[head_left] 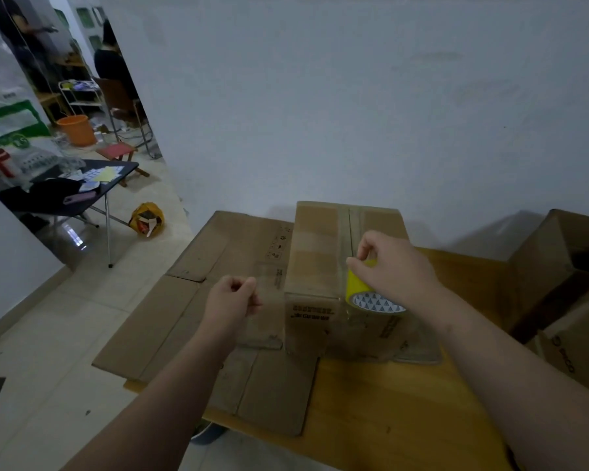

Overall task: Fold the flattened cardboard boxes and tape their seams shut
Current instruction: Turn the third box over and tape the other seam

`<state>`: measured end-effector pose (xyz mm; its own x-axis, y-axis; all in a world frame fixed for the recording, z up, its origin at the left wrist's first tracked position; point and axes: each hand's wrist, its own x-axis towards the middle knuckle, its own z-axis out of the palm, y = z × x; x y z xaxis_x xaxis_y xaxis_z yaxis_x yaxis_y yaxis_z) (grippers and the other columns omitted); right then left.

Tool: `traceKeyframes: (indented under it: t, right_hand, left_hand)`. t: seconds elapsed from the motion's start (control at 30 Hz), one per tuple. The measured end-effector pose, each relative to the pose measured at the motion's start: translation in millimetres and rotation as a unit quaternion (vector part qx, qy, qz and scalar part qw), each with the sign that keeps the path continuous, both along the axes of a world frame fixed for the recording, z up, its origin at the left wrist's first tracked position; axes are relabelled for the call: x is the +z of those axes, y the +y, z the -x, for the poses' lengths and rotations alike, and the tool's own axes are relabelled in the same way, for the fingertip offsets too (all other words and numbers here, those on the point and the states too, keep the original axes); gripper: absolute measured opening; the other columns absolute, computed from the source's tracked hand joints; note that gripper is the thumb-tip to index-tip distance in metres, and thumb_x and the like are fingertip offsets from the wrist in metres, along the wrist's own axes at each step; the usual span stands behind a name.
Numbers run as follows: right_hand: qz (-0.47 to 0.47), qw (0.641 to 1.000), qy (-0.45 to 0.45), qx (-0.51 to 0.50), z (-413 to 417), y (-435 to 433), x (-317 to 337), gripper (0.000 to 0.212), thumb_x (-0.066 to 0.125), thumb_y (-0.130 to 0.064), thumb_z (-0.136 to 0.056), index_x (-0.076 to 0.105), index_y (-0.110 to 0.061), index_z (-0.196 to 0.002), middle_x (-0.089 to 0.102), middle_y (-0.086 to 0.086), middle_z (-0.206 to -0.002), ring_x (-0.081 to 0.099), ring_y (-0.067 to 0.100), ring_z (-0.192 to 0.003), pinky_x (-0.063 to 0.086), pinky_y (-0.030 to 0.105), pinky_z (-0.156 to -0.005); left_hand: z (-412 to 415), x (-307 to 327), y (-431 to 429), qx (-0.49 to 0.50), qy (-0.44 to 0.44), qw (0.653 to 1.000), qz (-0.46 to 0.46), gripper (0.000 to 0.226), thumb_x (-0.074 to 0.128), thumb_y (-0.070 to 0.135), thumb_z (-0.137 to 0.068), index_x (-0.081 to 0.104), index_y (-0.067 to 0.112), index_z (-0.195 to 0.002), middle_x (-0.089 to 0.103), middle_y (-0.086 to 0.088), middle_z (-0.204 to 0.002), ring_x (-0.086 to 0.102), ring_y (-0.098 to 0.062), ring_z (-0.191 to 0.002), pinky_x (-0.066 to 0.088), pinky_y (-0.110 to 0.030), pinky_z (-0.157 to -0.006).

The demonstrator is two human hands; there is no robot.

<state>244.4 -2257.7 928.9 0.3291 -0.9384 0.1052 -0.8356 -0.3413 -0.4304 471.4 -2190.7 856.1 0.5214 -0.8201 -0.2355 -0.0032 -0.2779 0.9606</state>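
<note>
Left of centre, our left hand (233,297) pinches the end of a clear tape strip (269,311). It stretches across the folded box (317,239), mid-frame on the counter (388,419). To the right, our right hand (395,266) grips the yellow tape roll (363,290).

Makeshift packing room: cardboard boxes (317,253), folding table (48,198).

I get free room over the bare table (405,419) up front. Folded box (317,260) blocks the middle, wall (354,113) just behind it. Open boxes (551,266) crowd my right. Flat cardboard (184,317) lies low left, passable above; floor (65,317) past it is open.
</note>
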Motion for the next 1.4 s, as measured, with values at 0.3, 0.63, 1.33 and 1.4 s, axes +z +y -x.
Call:
traceKeyframes:
  t: [0.3,0.63,1.33,1.4]
  right_hand:
    - [0.005,0.994,0.110,-0.026,-26,8,-9,0.021,0.047,-0.037,-0.098,0.043,-0.026,-0.080,0.054,-0.005,-0.067,0.050,0.011,-0.059,0.040,0.027,-0.048]
    - [0.028,0.985,0.166,-0.047,-42,11,-12,0.016,0.044,-0.034,-0.099,0.048,-0.022,-0.089,0.053,-0.005,-0.067,0.049,0.012,-0.057,0.035,0.026,-0.046]
    - [0.013,0.989,0.137,-0.061,-47,0,-14,0.011,0.051,-0.027,-0.090,0.050,-0.023,-0.080,0.059,-0.003,-0.075,0.057,0.017,-0.071,0.039,0.027,-0.053]
    - [0.007,0.989,0.134,-0.067,-45,-1,-14,0.015,0.051,-0.027,-0.090,0.046,-0.025,-0.076,0.057,-0.005,-0.074,0.055,0.015,-0.071,0.037,0.027,-0.053]
  left_hand:
    - [-6,-18,-7,0.004,-0.002,1.000,-0.003,0.027,0.062,0.029,-0.091,0.059,0.002,-0.094,0.059,-0.004,-0.073,0.055,-0.013,-0.066,0.047,-0.025,-0.061]
    - [-10,-42,-16,-0.013,-0.027,0.999,-0.010,0.019,0.066,0.022,-0.089,0.057,0.005,-0.088,0.057,-0.003,-0.066,0.050,-0.011,-0.058,0.042,-0.024,-0.060]
    - [33,-37,-3,-0.103,0.150,0.983,0.034,0.061,0.018,0.066,-0.094,0.035,0.036,-0.144,0.034,0.018,-0.148,0.030,-0.001,-0.134,0.024,-0.030,-0.108]
    - [45,-34,0,-0.152,0.158,0.976,0.013,0.067,0.011,0.072,-0.088,0.028,0.043,-0.145,0.026,0.027,-0.145,0.022,0.004,-0.132,0.017,-0.031,-0.112]
